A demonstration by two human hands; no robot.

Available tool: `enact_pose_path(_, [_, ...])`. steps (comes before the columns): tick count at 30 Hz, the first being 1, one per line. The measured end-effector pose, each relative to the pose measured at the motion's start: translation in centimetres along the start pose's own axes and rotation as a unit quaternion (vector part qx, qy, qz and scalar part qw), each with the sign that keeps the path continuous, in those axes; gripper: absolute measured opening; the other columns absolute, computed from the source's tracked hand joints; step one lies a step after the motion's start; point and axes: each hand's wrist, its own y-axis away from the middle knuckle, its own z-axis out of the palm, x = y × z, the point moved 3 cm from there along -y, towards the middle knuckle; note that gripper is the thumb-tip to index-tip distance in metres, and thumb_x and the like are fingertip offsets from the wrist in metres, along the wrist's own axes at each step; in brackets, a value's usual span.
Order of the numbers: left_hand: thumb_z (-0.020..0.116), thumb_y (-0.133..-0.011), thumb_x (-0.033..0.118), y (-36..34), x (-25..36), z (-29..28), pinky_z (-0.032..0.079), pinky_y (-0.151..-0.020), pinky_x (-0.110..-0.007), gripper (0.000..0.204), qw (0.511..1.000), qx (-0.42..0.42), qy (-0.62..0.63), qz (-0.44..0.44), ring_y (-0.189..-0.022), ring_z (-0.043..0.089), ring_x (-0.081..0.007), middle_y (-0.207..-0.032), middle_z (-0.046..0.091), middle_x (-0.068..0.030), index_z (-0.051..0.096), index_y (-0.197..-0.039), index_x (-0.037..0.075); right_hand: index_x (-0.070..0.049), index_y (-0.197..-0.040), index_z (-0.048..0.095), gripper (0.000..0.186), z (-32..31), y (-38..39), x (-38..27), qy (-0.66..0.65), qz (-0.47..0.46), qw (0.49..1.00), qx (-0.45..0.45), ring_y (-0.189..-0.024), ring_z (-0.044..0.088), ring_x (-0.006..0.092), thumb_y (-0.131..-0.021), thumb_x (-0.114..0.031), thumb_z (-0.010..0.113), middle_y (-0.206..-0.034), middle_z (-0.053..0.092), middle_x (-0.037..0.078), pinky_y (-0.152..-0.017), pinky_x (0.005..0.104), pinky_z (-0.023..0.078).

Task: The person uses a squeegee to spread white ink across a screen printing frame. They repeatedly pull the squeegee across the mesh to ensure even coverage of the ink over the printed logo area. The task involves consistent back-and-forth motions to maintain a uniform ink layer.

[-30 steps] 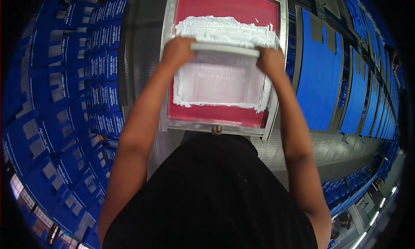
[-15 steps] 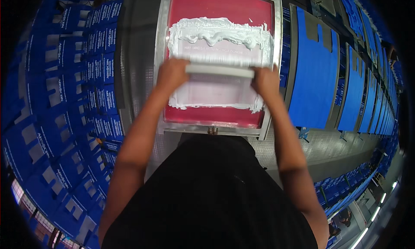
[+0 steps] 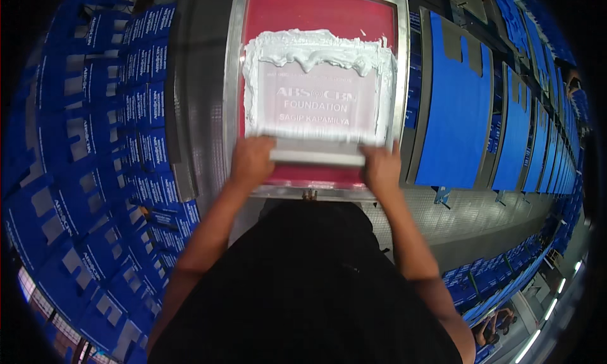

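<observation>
A squeegee (image 3: 316, 158) with a pale handle lies across the near part of a screen printing frame (image 3: 231, 98). My left hand (image 3: 254, 163) grips its left end and my right hand (image 3: 382, 168) its right end, fingers wrapped round it. The frame has a metal border and red mesh (image 3: 322, 9). Thick white ink (image 3: 303, 51) forms a ridge along the far side of the stencil area and runs down both sides. Pale lettering shows through the thinly coated middle (image 3: 316, 102). The squeegee's blade edge is blurred by motion.
Blue printed bag panels (image 3: 152, 98) hang or lie in rows at the left. Boards with plain blue cut panels (image 3: 456, 105) line the right side. A grey table strip (image 3: 205, 79) runs beside the frame. Other people (image 3: 496, 326) appear far off at the lower right.
Both hands have drawn the squeegee toward me, from the middle of the stencil area to its near edge. The lettering behind it now shows more clearly.
</observation>
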Motion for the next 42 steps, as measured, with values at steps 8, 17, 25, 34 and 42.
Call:
enact_pose_path(8, [0.080, -0.068, 0.030, -21.0, -5.2, -4.3, 0.052, -0.075, -0.042, 0.031, 0.993, -0.075, -0.048, -0.078, -0.083, 0.065, -0.0335, -0.086, 0.069, -0.0148, 0.071, -0.092, 0.011, -0.019, -0.103, 0.071, 0.039, -4.7, -22.7, 4.5, 0.052, 0.036, 0.992, -0.111, -0.095, 0.067, 0.0291, -0.067, -0.009, 0.059, -0.097, 0.070, 0.010, -0.088, 0.0426, 0.050])
enact_pose_path(17, [0.072, -0.082, 0.028, -8.0, 1.5, -9.4, 0.049, -0.083, -0.039, 0.033, 0.982, 0.178, -0.029, -0.062, -0.096, 0.061, -0.0322, -0.106, 0.063, -0.0186, 0.064, -0.104, 0.004, -0.012, -0.122, 0.064, 0.061, -11.7, -28.6, 4.2, 0.029, -0.015, 0.988, -0.150, -0.104, 0.064, 0.0322, -0.062, -0.008, 0.058, -0.110, 0.067, 0.018, -0.091, 0.0371, 0.050])
enact_pose_path(25, [0.058, -0.092, 0.050, 15.4, 5.3, 14.6, 0.048, -0.070, -0.034, 0.052, 0.785, -0.307, 0.451, -0.292, -0.074, 0.062, -0.0177, -0.081, 0.067, -0.0102, 0.067, -0.095, -0.001, -0.010, -0.120, 0.064, 0.061, -6.5, -29.9, 3.6, -0.003, -0.059, 0.972, -0.228, -0.098, 0.065, 0.0320, -0.059, -0.006, 0.068, -0.105, 0.068, 0.018, -0.089, 0.0368, 0.051])
enact_pose_path(34, [0.053, -0.097, 0.042, 13.4, 7.9, 10.4, 0.045, -0.059, -0.024, 0.045, 0.732, -0.261, 0.574, -0.257, -0.062, 0.053, -0.0090, -0.069, 0.058, -0.0005, 0.064, -0.082, 0.001, -0.015, -0.115, 0.067, 0.049, -5.7, -27.3, -1.6, 0.045, -0.094, 0.990, -0.098, -0.101, 0.064, 0.0315, -0.067, -0.009, 0.056, -0.108, 0.068, 0.015, -0.088, 0.0411, 0.051])
enact_pose_path(42, [0.048, -0.099, 0.042, 13.4, 8.1, 11.4, 0.040, -0.050, -0.023, 0.046, 0.753, -0.244, 0.553, -0.259, -0.054, 0.047, -0.0065, -0.060, 0.053, 0.0020, 0.064, -0.078, 0.004, -0.014, -0.099, 0.067, 0.029, -3.9, -3.2, -7.4, 0.050, -0.079, 0.989, -0.115, -0.085, 0.064, 0.0270, -0.074, -0.005, 0.059, -0.085, 0.067, 0.009, -0.078, 0.0420, 0.047])
